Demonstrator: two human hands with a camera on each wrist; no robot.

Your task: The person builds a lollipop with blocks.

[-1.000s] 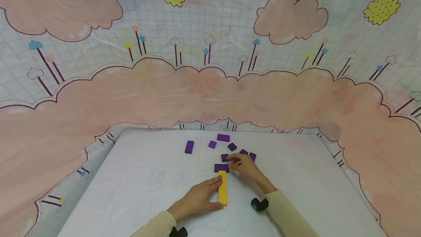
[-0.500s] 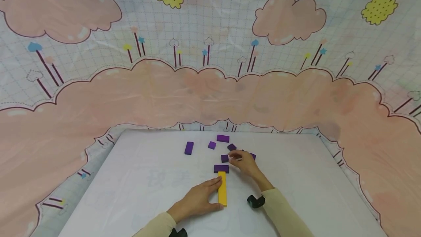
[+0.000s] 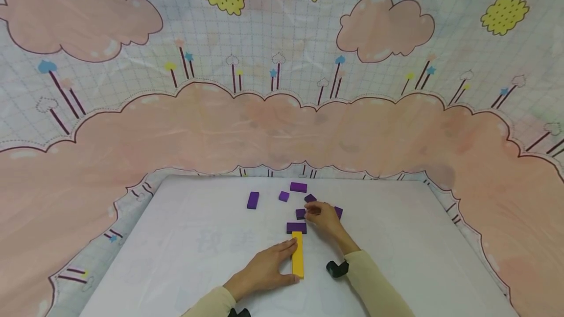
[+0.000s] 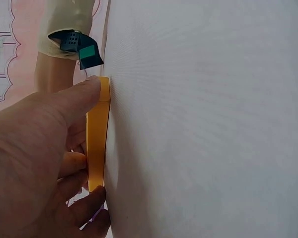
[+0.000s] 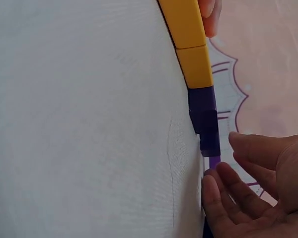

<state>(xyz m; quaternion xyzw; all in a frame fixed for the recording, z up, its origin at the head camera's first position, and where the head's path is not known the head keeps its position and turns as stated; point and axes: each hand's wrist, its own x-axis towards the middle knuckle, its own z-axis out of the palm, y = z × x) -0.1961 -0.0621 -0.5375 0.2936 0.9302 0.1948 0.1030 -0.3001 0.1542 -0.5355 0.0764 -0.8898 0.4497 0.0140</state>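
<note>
Two cream sleeves (image 3: 376, 285) rise from the bottom edge of the frame, each with a black wrist device (image 3: 337, 269) beside its cuff. At lower centre, the left hand (image 3: 264, 268) grips a yellow bar (image 3: 297, 258), its thumb at the near end and its fingers along the left side towards the far end. The bar lies on the white table (image 3: 198, 258), pointing away from the person; the right wrist view shows a seam across it. At its far end, apparently touching, a long purple block (image 3: 296, 228) lies crosswise. Just beyond is a small purple block (image 3: 300, 214), and beside it, right of centre, the right hand (image 3: 323, 217) holds nothing, its thumb and bent fingers parted; whether they touch that block cannot be told. Another purple block (image 3: 339, 212) shows past its knuckles. Farther up lie a purple slab (image 3: 253, 200) on the left, a dark cube (image 3: 310, 198), a lighter cube (image 3: 284, 196) and, farthest, a purple brick (image 3: 298, 187). Behind hangs a cloud-patterned cloth (image 3: 282, 126).
</note>
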